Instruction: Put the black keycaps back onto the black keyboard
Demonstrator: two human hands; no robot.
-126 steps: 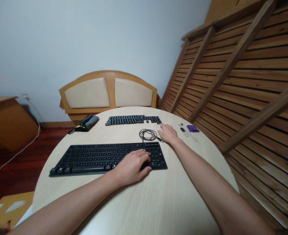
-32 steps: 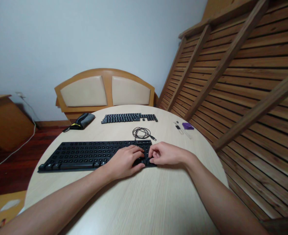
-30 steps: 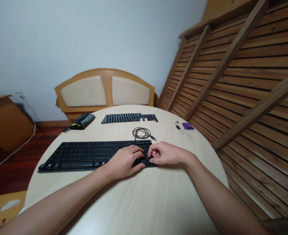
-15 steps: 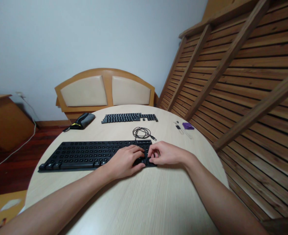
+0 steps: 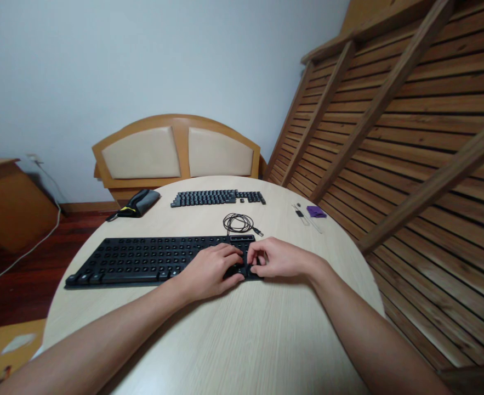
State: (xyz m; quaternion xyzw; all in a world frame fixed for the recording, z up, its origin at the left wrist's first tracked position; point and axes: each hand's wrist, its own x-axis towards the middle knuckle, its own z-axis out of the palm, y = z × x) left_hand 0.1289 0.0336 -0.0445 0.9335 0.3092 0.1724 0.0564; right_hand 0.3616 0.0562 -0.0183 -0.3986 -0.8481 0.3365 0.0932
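A black computer keyboard [image 5: 138,258] lies on the round table, most of its key positions bare of caps, with some keycaps left along the front row. My left hand [image 5: 215,269] rests on its right part, fingers apart and pressing down on the number pad area. At the keyboard's right end, my right hand [image 5: 274,259] is closed in a pinch, fingertips down at the pad's edge; whatever sits between them is too small and dark to make out. Removed keycaps [image 5: 204,197] are set out in rows farther back on the table.
Behind the keyboard lies its coiled cable [image 5: 238,223]. A dark pouch-like item with yellow trim [image 5: 140,204] is at the back left. At the right are a purple cloth [image 5: 316,212] and a small wire tool [image 5: 301,215]. Wooden slats [image 5: 389,164] lean beyond the table [image 5: 242,340].
My right fingers have shifted very slightly at the pad's edge. My left hand, the keyboard and the loose keycaps look unchanged.
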